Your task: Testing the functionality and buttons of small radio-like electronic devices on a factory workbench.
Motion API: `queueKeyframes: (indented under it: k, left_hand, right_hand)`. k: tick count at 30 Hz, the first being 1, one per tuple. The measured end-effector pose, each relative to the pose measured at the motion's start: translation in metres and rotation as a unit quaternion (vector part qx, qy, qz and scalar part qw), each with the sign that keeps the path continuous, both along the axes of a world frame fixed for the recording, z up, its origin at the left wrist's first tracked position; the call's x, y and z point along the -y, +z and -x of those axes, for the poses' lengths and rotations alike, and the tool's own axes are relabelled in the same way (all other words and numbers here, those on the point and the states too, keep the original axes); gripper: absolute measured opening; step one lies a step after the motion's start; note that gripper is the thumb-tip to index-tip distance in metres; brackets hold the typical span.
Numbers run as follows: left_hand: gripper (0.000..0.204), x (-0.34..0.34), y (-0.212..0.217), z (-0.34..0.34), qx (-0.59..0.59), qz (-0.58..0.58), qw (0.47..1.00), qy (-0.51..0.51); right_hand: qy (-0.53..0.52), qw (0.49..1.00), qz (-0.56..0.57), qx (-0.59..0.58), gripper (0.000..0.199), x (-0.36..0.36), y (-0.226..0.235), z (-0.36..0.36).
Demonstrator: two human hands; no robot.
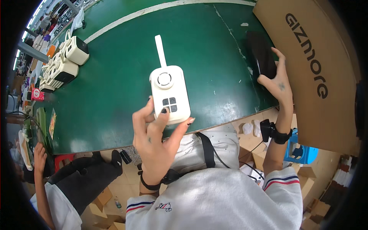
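My left hand holds a white handset-like device by its near end, above the green table. The device has a thin white antenna pointing away from me, a round grille and a block of dark buttons; my thumb rests near those buttons. My right hand reaches to the table's right edge with fingers spread, touching a black flat object that lies beside a big brown cardboard box.
Several white and black devices are lined up at the table's far left. Another person sits at lower left, with a hand near the table edge. A blue stool and cartons stand on the floor to my right.
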State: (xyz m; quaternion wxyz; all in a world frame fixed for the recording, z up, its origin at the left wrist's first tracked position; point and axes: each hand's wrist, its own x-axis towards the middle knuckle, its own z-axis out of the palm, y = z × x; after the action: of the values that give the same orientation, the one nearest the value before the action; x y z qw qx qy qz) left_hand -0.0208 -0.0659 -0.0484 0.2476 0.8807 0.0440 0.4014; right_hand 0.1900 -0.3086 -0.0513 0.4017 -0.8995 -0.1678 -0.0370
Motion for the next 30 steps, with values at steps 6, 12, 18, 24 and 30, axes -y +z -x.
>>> queueKeyframes:
  k: [6, 12, 18, 24, 30]
  left_hand:
    - [0.050, 0.004, -0.003, 0.004, -0.002, 0.066, 0.998, 0.007]
    - [0.043, 0.002, -0.003, 0.005, -0.008, 0.066, 0.998, 0.007]
    - [0.033, 0.001, -0.003, 0.006, -0.024, 0.065, 0.998, 0.011]
    - [0.032, 0.000, -0.008, 0.004, -0.025, 0.101, 0.994, 0.008]
    - [0.032, -0.005, -0.008, 0.007, -0.042, 0.083, 0.994, 0.061]
  right_hand:
    - [0.061, 0.950, -0.300, -0.064, 0.096, 0.038, 0.001, 0.056]
    - [0.135, 0.875, -0.438, -0.157, 0.124, 0.064, 0.017, 0.095]
    - [0.239, 0.843, -0.379, -0.296, 0.118, 0.105, -0.002, 0.125]
    - [0.377, 0.856, -0.117, -0.335, 0.096, 0.118, -0.027, 0.126]
    - [0.263, 0.807, -0.310, -0.429, 0.084, 0.134, -0.065, 0.144]
